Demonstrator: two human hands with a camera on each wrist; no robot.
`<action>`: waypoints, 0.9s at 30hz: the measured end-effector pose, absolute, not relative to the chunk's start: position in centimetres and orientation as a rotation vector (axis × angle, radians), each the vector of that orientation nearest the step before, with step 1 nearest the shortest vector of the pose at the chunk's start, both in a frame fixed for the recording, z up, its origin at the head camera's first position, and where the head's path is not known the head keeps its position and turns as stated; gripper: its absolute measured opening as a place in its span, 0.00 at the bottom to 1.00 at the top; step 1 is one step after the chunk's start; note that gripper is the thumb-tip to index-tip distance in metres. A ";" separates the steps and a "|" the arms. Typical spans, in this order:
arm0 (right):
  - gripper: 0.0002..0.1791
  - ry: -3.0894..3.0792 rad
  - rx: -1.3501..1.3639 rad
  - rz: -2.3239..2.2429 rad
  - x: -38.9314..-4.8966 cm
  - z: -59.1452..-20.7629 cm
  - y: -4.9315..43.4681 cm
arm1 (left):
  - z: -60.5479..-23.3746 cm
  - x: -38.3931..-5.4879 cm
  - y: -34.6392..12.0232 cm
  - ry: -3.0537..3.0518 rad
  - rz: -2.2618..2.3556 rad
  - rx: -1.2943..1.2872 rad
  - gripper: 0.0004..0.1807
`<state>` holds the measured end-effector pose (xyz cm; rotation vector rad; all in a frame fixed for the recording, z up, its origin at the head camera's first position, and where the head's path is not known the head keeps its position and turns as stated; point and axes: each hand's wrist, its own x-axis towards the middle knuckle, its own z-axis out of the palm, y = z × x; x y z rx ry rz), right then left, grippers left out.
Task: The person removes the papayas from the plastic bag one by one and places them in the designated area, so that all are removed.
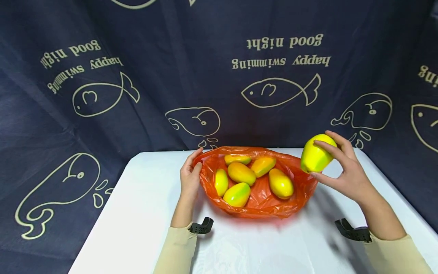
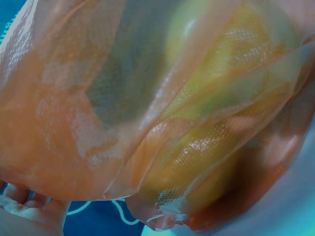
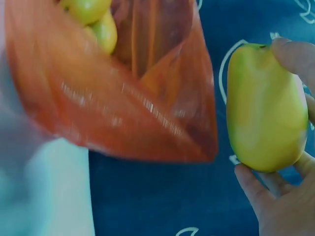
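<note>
A red plastic bag stands with its mouth spread wide in the head view. Inside it lie several yellow-green mangoes. My left hand grips the bag's left rim, with the thumb at the edge. In the left wrist view the thin film of the bag hides most of the fruit behind it. My right hand holds one more mango between thumb and fingers, raised beside the bag's right end. That mango is fully outside the bag in the right wrist view.
The bag sits near the back of a white table. Behind the table and along its sides hangs a dark blue cloth with fish and whale drawings. A black strap device is worn on each wrist.
</note>
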<state>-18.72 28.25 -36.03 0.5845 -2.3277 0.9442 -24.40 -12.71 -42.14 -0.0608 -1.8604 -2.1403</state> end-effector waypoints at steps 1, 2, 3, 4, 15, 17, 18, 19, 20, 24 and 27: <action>0.49 -2.327 0.574 0.950 -18.9 -36.2 28.6 | -42.1 -24.4 -12.7 -1.857 -2.141 -0.054 0.24; 0.47 -2.327 0.561 0.957 -19.0 -36.3 28.9 | -42.1 -24.4 -12.7 -1.854 -2.142 -0.054 0.24; 0.46 -2.328 0.541 0.975 -19.1 -36.5 29.2 | -42.1 -24.4 -12.8 -1.856 -2.142 -0.055 0.24; 0.45 -2.332 0.516 0.996 -19.2 -36.7 29.6 | -42.1 -24.4 -12.7 -1.861 -2.141 -0.057 0.24; 0.38 -2.468 0.237 1.146 -20.2 -39.4 32.8 | -42.0 -24.4 -12.6 -1.877 -2.130 -0.042 0.24; 0.37 -2.475 0.237 1.159 -20.4 -39.8 33.2 | -42.0 -24.4 -12.6 -1.882 -2.134 -0.042 0.24; 0.36 -2.479 0.233 1.164 -20.5 -40.1 33.4 | -42.0 -24.4 -12.7 -1.885 -2.140 -0.039 0.24; 0.35 -2.490 0.227 1.162 -20.6 -40.3 33.6 | -42.0 -24.4 -12.7 -1.888 -2.142 -0.040 0.24; 0.34 -2.502 0.216 1.163 -20.7 -40.6 33.7 | -42.0 -24.4 -12.7 -1.889 -2.145 -0.037 0.24; 0.32 -2.587 0.159 1.119 -20.9 -41.5 34.2 | -42.1 -24.5 -12.8 -1.889 -2.147 -0.033 0.24; 0.31 -2.632 0.177 1.091 -21.1 -42.2 34.4 | -42.1 -24.4 -12.8 -1.893 -2.146 -0.028 0.24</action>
